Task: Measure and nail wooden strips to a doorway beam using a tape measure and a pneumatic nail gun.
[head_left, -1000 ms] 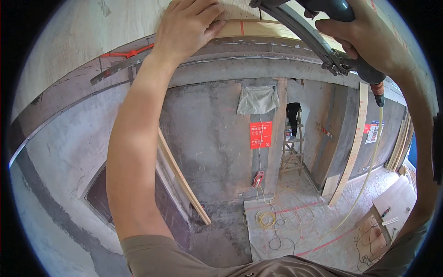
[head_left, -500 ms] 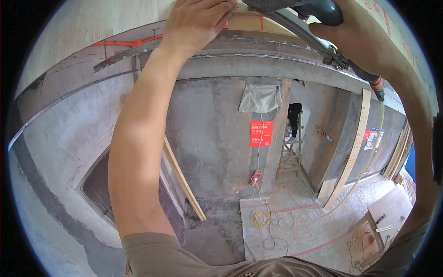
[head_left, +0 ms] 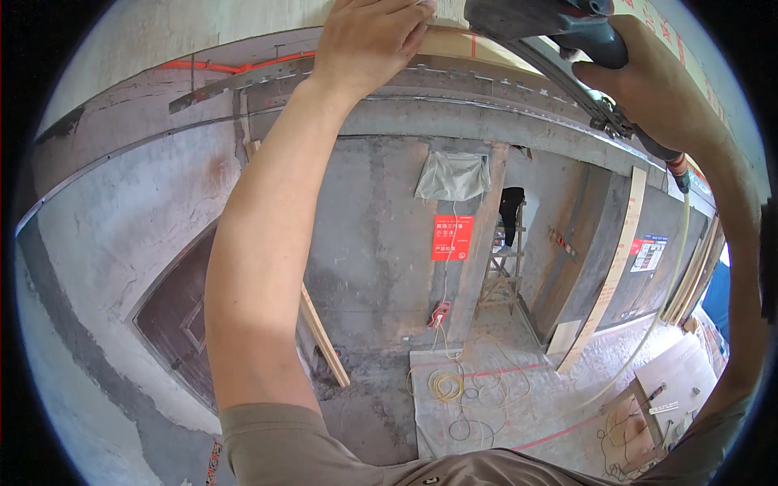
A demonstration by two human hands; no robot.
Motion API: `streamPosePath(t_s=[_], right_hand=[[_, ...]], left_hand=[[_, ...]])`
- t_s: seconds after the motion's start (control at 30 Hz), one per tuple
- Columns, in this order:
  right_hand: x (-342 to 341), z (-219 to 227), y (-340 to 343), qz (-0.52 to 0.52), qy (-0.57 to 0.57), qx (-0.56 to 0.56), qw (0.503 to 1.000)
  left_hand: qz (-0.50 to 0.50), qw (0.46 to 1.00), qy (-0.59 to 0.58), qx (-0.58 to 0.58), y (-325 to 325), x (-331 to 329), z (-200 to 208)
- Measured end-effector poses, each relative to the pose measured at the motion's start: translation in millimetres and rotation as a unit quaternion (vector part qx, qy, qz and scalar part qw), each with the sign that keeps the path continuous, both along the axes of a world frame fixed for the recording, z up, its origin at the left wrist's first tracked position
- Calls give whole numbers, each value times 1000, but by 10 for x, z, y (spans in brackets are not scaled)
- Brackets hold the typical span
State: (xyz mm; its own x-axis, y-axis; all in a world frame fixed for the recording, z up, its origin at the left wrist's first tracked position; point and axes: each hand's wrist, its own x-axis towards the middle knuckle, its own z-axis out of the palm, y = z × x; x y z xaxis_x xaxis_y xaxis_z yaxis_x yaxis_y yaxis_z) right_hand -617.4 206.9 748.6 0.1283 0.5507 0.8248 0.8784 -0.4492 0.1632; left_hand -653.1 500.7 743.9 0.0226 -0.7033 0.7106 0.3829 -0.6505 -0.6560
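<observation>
Overhead, my right hand (head_left: pixel 648 77) wraps round the grip of a black pneumatic nail gun (head_left: pixel 527 24). Its long magazine slants down to the right, and a pale air hose (head_left: pixel 679 251) hangs from its end fitting. My left hand (head_left: pixel 369 40) is raised to the lower edge of a pale plywood board (head_left: pixel 162 57), left of the nail gun's head. The left fingers are bent and close together; their tips are at the picture's top edge, and what they pinch, if anything, cannot be made out. The nail gun's nose is near a light wood strip (head_left: pixel 450 42).
Below stands a grey wall with a red sign (head_left: pixel 452 237) and a hanging plastic sheet (head_left: pixel 452 176). A wooden ladder (head_left: pixel 501 279) stands in the doorway. Coiled hose (head_left: pixel 446 387) lies on the floor covering. A timber plank (head_left: pixel 324 336) leans left; a worktable (head_left: pixel 677 377) stands lower right.
Both hands and the nail gun appear slightly farther right. The nail gun's head shows more fully and sits a little lower. The room behind has shifted slightly with the head's movement.
</observation>
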Motion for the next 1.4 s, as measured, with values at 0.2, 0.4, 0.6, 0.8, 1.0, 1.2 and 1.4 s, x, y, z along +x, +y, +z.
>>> streamPosePath(t_s=[0.2,0.4,0.6,0.8,1.0,1.2,1.4], right_hand=[[-139,79,157,24,9,27,999],[-77,92,197,30,26,51,998],[-113,107,163,21,14,-18,1000],[-262,81,349,-33,56,21,998],[-143,72,309,18,8,34,999],[-253,74,344,-33,38,25,998],[-5,14,-46,27,17,-57,998]], left_hand=[[3,1000,-8,12,145,-118,-28],[43,996,-71,-20,176,-247,38],[57,995,-72,-36,253,-253,60],[64,994,-58,-62,247,-257,42],[55,995,-69,-45,238,-253,43],[50,994,-47,-83,234,-266,33],[46,996,-35,-66,252,-282,72]])
